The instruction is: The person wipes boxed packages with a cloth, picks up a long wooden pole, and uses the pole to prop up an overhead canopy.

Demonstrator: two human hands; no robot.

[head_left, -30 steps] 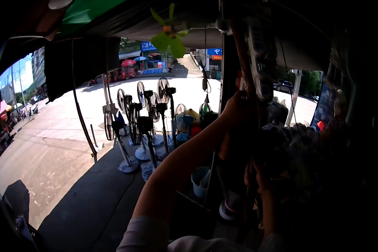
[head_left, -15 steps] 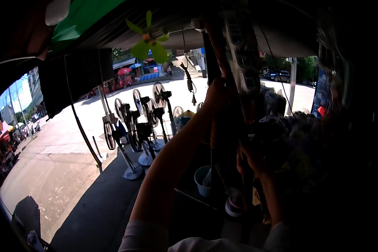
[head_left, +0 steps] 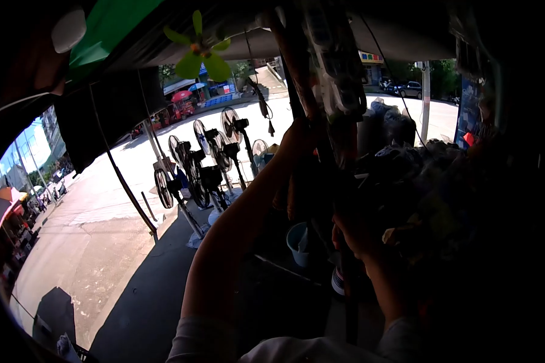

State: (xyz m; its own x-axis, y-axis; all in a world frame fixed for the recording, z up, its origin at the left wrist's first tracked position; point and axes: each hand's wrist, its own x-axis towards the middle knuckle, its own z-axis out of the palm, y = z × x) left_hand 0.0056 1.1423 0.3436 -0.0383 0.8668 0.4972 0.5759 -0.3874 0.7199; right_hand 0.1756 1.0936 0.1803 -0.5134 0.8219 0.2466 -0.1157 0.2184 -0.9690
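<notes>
My left hand [head_left: 300, 138] is raised at the middle of the view, its fingers closed around a dark, long upright pole [head_left: 295, 66] that leans slightly. Lower and to the right, my right hand [head_left: 352, 235] is closed on a dark long piece, too shaded to tell whether it is the same pole. Clear plastic packaging [head_left: 336, 66] hangs just right of the pole. Below my hands, a light blue bucket [head_left: 298, 245] stands on the shaded floor.
Several standing fans [head_left: 211, 175] are on the left by the sunlit street. A green fan blade [head_left: 203, 54] and a coiled cable [head_left: 263, 106] hang overhead. Dark plastic-wrapped goods [head_left: 399, 163] are piled at the right. A parked car [head_left: 409, 89] is beyond.
The view has shifted, so the fans, bucket and pole sit differently in it. Both hands stay closed in much the same places on the dark pieces.
</notes>
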